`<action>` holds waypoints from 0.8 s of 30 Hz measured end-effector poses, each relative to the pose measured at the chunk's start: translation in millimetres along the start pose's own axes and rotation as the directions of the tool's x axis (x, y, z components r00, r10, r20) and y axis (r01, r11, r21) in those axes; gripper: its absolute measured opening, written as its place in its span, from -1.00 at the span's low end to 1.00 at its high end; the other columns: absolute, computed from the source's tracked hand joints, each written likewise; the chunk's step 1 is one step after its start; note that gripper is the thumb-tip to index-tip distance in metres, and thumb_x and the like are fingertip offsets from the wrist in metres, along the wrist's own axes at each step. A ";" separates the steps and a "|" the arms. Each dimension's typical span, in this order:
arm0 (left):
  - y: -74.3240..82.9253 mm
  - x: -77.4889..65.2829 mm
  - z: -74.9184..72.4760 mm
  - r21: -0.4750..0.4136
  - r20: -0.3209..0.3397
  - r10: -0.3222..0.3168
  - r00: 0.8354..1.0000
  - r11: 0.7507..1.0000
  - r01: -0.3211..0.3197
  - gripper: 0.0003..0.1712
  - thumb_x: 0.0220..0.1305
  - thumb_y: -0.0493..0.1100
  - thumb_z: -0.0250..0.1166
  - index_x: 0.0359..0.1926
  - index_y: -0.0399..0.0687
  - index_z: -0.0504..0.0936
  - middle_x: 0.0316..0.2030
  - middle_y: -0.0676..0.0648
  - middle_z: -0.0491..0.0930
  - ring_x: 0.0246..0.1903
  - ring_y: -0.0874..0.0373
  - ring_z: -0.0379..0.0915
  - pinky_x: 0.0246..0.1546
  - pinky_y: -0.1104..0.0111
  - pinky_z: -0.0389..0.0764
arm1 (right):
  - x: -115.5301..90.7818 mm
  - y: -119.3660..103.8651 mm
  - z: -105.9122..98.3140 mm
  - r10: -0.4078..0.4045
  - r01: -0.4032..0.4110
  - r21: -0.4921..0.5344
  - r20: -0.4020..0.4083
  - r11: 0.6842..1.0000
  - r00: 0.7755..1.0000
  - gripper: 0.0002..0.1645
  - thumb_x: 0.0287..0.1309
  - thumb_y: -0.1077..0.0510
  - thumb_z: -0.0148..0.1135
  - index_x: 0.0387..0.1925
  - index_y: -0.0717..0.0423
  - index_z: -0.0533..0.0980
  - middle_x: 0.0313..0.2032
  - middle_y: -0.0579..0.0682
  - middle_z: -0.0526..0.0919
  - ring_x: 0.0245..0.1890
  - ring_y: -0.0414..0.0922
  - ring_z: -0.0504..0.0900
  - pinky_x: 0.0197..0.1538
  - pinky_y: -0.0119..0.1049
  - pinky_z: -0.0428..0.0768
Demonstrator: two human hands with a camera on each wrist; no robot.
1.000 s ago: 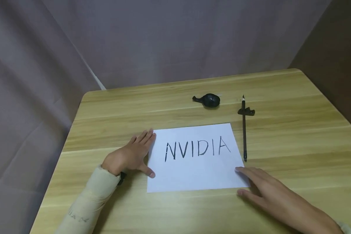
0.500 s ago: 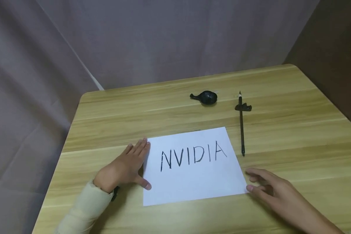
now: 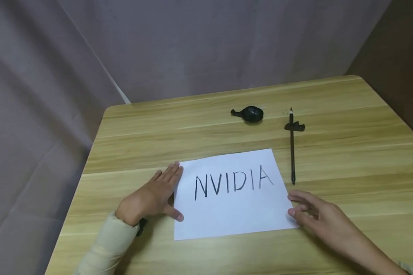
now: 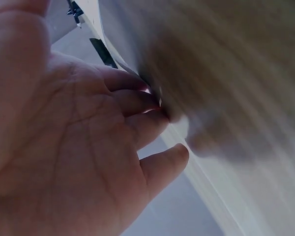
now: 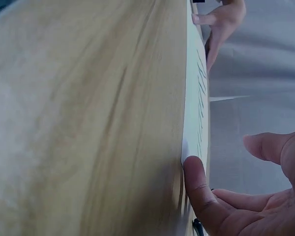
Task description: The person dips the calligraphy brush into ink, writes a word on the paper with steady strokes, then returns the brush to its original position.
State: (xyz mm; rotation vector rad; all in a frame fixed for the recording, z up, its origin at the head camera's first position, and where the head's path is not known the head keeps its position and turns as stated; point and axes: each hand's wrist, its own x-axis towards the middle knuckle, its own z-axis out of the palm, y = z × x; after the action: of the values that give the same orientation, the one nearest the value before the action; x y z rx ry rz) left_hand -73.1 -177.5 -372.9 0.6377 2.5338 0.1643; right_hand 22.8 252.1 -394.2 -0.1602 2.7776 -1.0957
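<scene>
A white sheet of paper [image 3: 234, 214] lies on the wooden table with "NVIDIA" hand-lettered in black across it. My left hand [image 3: 155, 194] rests along its left edge, fingers stretched towards the far corner and thumb spread towards the near one. At the right edge is my right hand [image 3: 321, 217], its thumb and forefinger at the paper's border. In the right wrist view one fingertip [image 5: 194, 169] meets the paper's edge while another digit stands off to the side, with a gap between them.
Beyond the paper lies a black, rounded object with a narrow neck [image 3: 252, 114]. A dark writing brush [image 3: 292, 152] leans on a small dark brush rest [image 3: 298, 126] at the right. Grey curtains [image 3: 210, 46] hang behind the table [image 3: 151, 137].
The paper has slid towards the near side, its left hand staying along the edge. My right hand drew away from the right edge, then came back to it with fingers more bent.
</scene>
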 end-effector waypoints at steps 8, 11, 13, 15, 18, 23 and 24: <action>-6.1 6.3 -0.3 -0.066 -0.031 0.041 0.999 0.997 -0.043 0.70 -0.11 0.36 0.67 0.69 -0.25 -0.27 0.69 -0.24 -0.39 0.67 -0.15 -0.50 0.63 -0.12 -0.23 | 2.8 -0.5 3.6 -0.048 0.047 -0.019 -0.033 0.999 0.998 -0.42 0.31 0.15 0.48 0.28 0.29 0.56 -0.17 -0.12 0.79 -0.25 -0.37 0.68 -0.20 -0.40 0.66; -9.2 12.5 -2.5 -0.062 -0.035 0.061 0.997 0.996 -0.064 0.70 -0.10 0.38 0.65 0.69 -0.27 -0.27 0.69 -0.26 -0.40 0.67 -0.18 -0.51 0.62 -0.14 -0.21 | 4.2 -0.9 3.0 -0.035 0.035 -0.028 -0.015 0.999 0.999 -0.39 0.32 0.14 0.47 0.31 0.31 0.54 -0.19 -0.12 0.77 -0.27 -0.27 0.71 -0.24 -0.38 0.66; -10.6 15.2 -3.6 -0.072 -0.036 0.065 0.997 0.995 -0.067 0.70 -0.08 0.38 0.65 0.69 -0.26 -0.29 0.69 -0.25 -0.42 0.67 -0.18 -0.52 0.62 -0.14 -0.21 | 5.7 -2.3 1.9 -0.031 0.031 -0.042 -0.015 0.999 0.999 -0.37 0.33 0.09 0.47 0.33 0.27 0.53 -0.14 -0.06 0.77 -0.26 -0.21 0.71 -0.25 -0.37 0.65; -11.6 15.6 -4.9 -0.091 -0.050 0.063 0.997 0.994 -0.068 0.68 -0.05 0.37 0.64 0.69 -0.25 -0.30 0.69 -0.25 -0.42 0.67 -0.18 -0.51 0.62 -0.14 -0.20 | 8.3 -3.9 0.9 -0.043 0.042 -0.049 -0.024 0.998 0.999 -0.35 0.36 0.04 0.45 0.36 0.23 0.51 -0.02 0.06 0.76 -0.18 -0.13 0.71 -0.20 -0.30 0.67; -12.0 11.9 -7.0 -0.110 -0.103 0.054 0.993 0.992 -0.065 0.65 0.01 0.40 0.60 0.69 -0.24 -0.31 0.69 -0.25 -0.40 0.67 -0.17 -0.49 0.62 -0.14 -0.19 | 14.2 -8.6 -0.2 -0.076 0.072 -0.060 -0.069 0.996 0.995 -0.34 0.41 -0.02 0.40 0.39 0.18 0.48 0.18 0.19 0.67 -0.03 0.03 0.69 -0.06 -0.09 0.70; -6.3 5.1 -11.2 -0.062 -0.247 -0.005 0.969 0.998 -0.011 0.59 0.11 0.52 0.45 0.70 -0.17 -0.35 0.70 -0.22 -0.39 0.68 -0.13 -0.48 0.61 -0.17 -0.22 | 31.0 -18.6 -5.2 -0.204 0.185 -0.109 -0.206 0.977 0.957 -0.26 0.45 0.00 0.35 0.48 0.25 0.36 0.40 0.38 0.43 0.32 0.38 0.46 0.30 0.41 0.41; -4.3 4.7 -12.3 -0.046 -0.279 -0.018 0.960 0.999 0.006 0.57 0.14 0.53 0.42 0.70 -0.16 -0.36 0.70 -0.22 -0.40 0.68 -0.13 -0.49 0.61 -0.18 -0.23 | 35.7 -20.7 -6.8 -0.237 0.211 -0.131 -0.230 0.969 0.944 -0.23 0.45 0.01 0.35 0.49 0.28 0.34 0.43 0.42 0.37 0.38 0.43 0.38 0.34 0.47 0.31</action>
State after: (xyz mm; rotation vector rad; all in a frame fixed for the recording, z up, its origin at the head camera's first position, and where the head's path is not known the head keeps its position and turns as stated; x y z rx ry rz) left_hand -84.7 -179.0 -365.5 0.6183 2.7949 0.3269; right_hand -12.6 236.1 -378.8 -0.3882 3.1024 -1.0847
